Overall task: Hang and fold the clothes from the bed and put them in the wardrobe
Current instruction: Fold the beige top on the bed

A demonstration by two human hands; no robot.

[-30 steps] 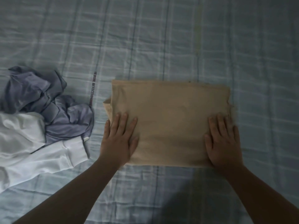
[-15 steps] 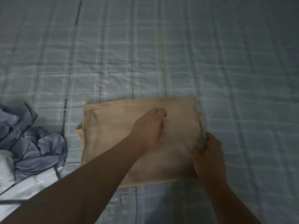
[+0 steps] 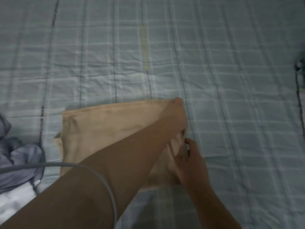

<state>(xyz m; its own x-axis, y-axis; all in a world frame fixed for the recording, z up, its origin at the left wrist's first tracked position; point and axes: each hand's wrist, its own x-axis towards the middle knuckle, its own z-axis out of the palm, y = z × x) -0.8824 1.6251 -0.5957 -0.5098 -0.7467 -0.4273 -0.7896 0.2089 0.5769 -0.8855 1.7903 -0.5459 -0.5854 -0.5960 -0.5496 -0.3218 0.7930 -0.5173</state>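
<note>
A folded beige garment [image 3: 105,128] lies flat on the checked bed sheet [image 3: 165,55], low and left of centre. My left arm crosses over it from the lower left. My left hand [image 3: 175,118] is closed on the garment's far right corner. My right hand [image 3: 189,159] grips the garment's near right edge, just below the left hand, and the cloth bunches up between the two. The lower right part of the garment is hidden under my left forearm.
A crumpled grey-blue garment [image 3: 18,162] and a white one [image 3: 14,202] lie at the left edge. A thin grey cable [image 3: 69,165] arcs across the near view over my left arm. A dark object [image 3: 299,66] shows at the right edge.
My left hand left the garment's left side, crossed over it and took hold of the far right corner. My right hand turned from pressing flat to gripping the right edge. The view shifted right.
</note>
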